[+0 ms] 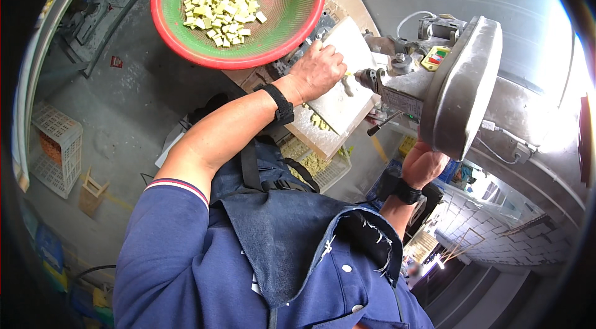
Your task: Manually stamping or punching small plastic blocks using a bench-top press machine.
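Observation:
My left hand [318, 72] is closed over a pale board [340, 104] on the work table of a bench drill press [462, 90]. Its curled fingers hide whatever they hold. Just to their right is the drill chuck [370, 79], with a small yellow-green bit of material beside it. My right hand [424, 164] is raised by the lower end of the machine's grey cover, which hides its fingers. Several small yellow-green blocks [320, 121] lie at the near edge of the board.
A red-rimmed green basket [233, 62] with many yellow-green blocks [223, 9] stands at the far left of the table. Below the table is a pale crate [335, 175] of similar pieces. A lever [385, 124] sticks out under the drill head. Another crate [65, 161] stands on the floor, left.

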{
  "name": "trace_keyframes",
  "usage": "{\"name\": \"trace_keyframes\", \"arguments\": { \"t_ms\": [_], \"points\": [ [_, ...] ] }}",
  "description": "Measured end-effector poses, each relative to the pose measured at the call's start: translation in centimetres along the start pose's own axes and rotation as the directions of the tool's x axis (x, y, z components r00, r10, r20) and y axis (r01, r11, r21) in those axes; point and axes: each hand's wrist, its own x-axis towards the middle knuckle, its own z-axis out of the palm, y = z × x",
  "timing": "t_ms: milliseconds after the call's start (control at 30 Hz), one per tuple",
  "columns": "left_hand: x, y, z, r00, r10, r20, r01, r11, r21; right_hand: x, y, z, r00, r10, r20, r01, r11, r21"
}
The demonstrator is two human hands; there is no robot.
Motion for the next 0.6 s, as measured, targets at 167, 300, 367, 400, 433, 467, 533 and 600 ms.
{"name": "trace_keyframes", "arguments": {
  "t_ms": [167, 300, 367, 400, 433, 467, 533, 600],
  "points": [
    [0.0, 0.1, 0.0, 1.000, 0.003, 0.004, -0.003, 1.000, -0.003, -0.2, -0.1, 0.5, 0.906, 0.422, 0.004, -0.310, 0.659, 0.685],
    [0.1, 0.1, 0.0, 1.000, 0.001, -0.008, -0.002, 1.000, -0.011, -0.5, -0.1, 0.5, 0.906, 0.421, 0.033, -0.329, 0.655, 0.680],
    [0.1, 0.1, 0.1, 1.000, 0.001, -0.015, -0.002, 1.000, -0.014, -0.7, -0.9, 0.7, 0.909, 0.414, 0.045, -0.332, 0.656, 0.678],
    [0.0, 0.1, 0.1, 1.000, -0.004, -0.012, 0.004, 1.000, -0.020, -0.9, -1.5, 0.8, 0.905, 0.424, 0.033, -0.333, 0.659, 0.675],
    [0.0, 0.1, 0.1, 1.000, -0.010, -0.009, 0.010, 1.000, -0.026, -1.1, -2.1, 1.0, 0.901, 0.434, 0.021, -0.334, 0.661, 0.672],
    [0.0, 0.1, 0.1, 1.000, -0.010, -0.010, 0.010, 1.000, -0.025, -1.2, -2.6, 1.1, 0.901, 0.433, 0.021, -0.334, 0.661, 0.672],
    [0.0, 0.1, 0.2, 1.000, -0.012, -0.008, 0.012, 1.000, -0.023, -1.5, -3.3, 1.4, 0.912, 0.410, 0.001, -0.307, 0.680, 0.666],
    [0.0, 0.1, 0.2, 1.000, -0.014, -0.007, 0.014, 1.000, -0.022, -1.8, -3.7, 1.6, 0.901, 0.435, -0.013, -0.312, 0.667, 0.677]
  ]
}}
